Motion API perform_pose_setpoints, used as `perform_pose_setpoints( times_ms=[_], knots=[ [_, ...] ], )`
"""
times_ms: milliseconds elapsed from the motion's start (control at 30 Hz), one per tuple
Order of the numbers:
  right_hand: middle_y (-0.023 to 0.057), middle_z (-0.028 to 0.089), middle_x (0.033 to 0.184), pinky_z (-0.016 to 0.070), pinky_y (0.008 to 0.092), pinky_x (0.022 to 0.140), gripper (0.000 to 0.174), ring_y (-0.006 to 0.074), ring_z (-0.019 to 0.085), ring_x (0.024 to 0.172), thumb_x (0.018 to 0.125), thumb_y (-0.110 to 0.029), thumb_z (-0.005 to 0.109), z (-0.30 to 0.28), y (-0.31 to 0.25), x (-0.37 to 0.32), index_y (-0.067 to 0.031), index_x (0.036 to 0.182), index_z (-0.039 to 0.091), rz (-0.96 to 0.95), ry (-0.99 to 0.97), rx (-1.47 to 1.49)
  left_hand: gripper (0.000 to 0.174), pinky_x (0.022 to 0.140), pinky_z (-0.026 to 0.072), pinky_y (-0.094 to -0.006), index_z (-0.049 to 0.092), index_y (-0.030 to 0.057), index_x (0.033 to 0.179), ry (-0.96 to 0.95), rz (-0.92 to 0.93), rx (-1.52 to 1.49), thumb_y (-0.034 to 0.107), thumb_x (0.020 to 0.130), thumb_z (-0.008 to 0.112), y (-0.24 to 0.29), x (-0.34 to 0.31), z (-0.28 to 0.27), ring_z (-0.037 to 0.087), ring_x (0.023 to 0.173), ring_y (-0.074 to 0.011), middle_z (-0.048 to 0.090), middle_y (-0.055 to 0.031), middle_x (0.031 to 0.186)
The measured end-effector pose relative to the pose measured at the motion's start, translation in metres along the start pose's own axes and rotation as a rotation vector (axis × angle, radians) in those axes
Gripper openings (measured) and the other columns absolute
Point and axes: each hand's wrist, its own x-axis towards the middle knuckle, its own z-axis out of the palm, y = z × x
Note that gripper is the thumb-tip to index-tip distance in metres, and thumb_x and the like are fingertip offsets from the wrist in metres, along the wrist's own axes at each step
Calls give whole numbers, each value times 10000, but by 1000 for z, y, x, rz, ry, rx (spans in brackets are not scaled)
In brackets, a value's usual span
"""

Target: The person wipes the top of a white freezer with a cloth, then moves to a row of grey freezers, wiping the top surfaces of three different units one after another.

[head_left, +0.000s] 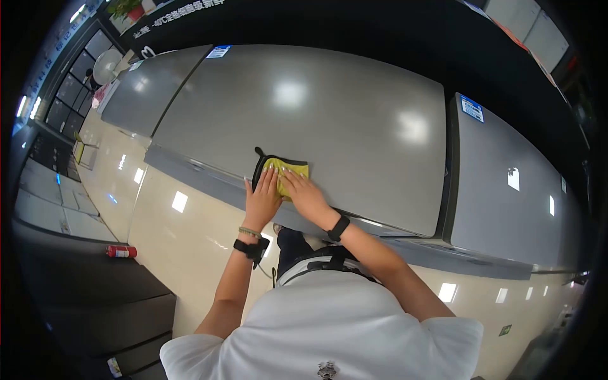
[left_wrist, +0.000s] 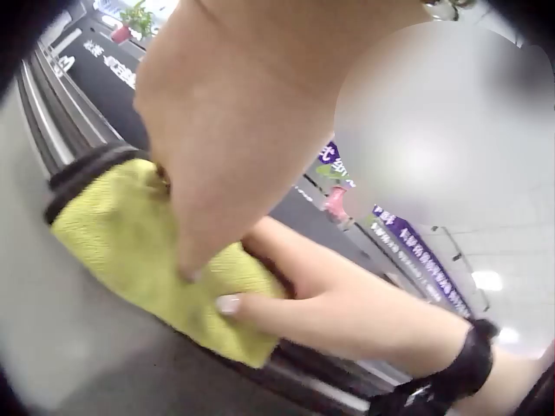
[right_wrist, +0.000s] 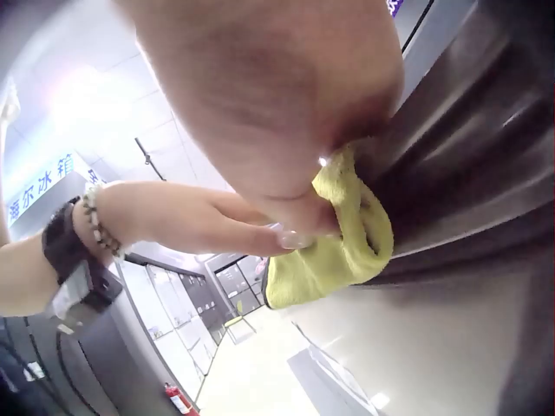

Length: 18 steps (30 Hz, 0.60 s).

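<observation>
A yellow cloth (head_left: 300, 170) with black trim lies over the near edge of a large grey appliance panel (head_left: 354, 114). My left hand (head_left: 261, 201) presses on the cloth with straight fingers, a beaded bracelet and black band at its wrist. Close beside it, my right hand (head_left: 308, 202) also rests flat on the cloth, fingers extended. In the left wrist view the cloth (left_wrist: 121, 234) drapes over the dark edge strip, and the right thumb lies on it. The right wrist view shows a fold of the cloth (right_wrist: 368, 230) bulging at the edge; the palms hide the rest.
More grey appliances stand on both sides: one at right (head_left: 506, 183) past a dark gap, another at left (head_left: 155, 88). Blue labels (head_left: 472, 108) mark their corners. A fire extinguisher (head_left: 121, 251) stands by dark units behind, on the glossy tiled floor (head_left: 196, 212).
</observation>
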Motion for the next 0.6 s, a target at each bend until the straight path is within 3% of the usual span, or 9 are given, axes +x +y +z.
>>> perform_pose_setpoints(
  times_ms=[167,233,300,367,433,467,533,600],
  knots=[
    [133,375,1374,299,377,1066,500,245,360,1281,813,-47,435,-30,6,-42,1,1308,377,55,-24,47,710,1047,245,-506,367,-3,1320,-61,3,59,343,762,638,61,-3,-15,311,1306,-282,326,-166,1405],
    [124,377,1378,307,386,1062,513,259,362,1279,796,-7,423,-57,12,-74,-11,1308,381,134,-44,30,721,1050,249,-487,368,-22,1314,-184,154,18,348,760,641,88,-1,-32,306,1302,-325,310,-217,1398],
    [124,395,1361,313,423,1054,570,283,377,1264,732,55,467,-72,21,-111,-31,1292,406,252,18,111,725,1036,281,-491,356,-40,1314,-238,292,-204,311,754,654,113,2,-39,298,1291,-381,293,-282,1373],
    [124,383,1372,312,442,1049,589,279,366,1272,713,64,490,-91,23,-146,-40,1288,416,429,19,29,728,1039,276,-492,359,-41,1310,-269,424,-270,309,749,662,134,13,-42,299,1292,-374,287,-265,1383],
    [128,378,1375,311,451,1045,601,285,363,1274,710,52,516,-108,20,-174,-45,1294,411,537,64,-25,694,1046,269,-481,360,-40,1307,-206,721,-378,261,751,647,154,23,-43,290,1298,-371,291,-254,1384],
    [131,374,1378,309,461,1042,615,290,361,1275,707,40,542,-114,16,-184,-50,1300,407,606,92,-67,694,1046,269,-481,360,-40,1307,-208,760,-391,261,751,647,164,28,-38,290,1298,-371,291,-254,1384],
    [135,370,1379,307,466,1039,633,298,360,1274,701,18,577,-114,10,-193,-50,1305,400,718,152,-119,666,1051,263,-467,358,-36,1309,37,903,-396,207,749,624,181,39,-18,278,1308,-361,291,-246,1387],
    [145,357,1387,293,482,1040,710,312,342,1285,676,-65,674,-108,9,-189,-41,1320,376,810,214,-184,657,1051,262,-463,357,-33,1310,97,937,-389,193,748,612,190,48,-6,271,1313,-355,288,-245,1390]
  ],
)
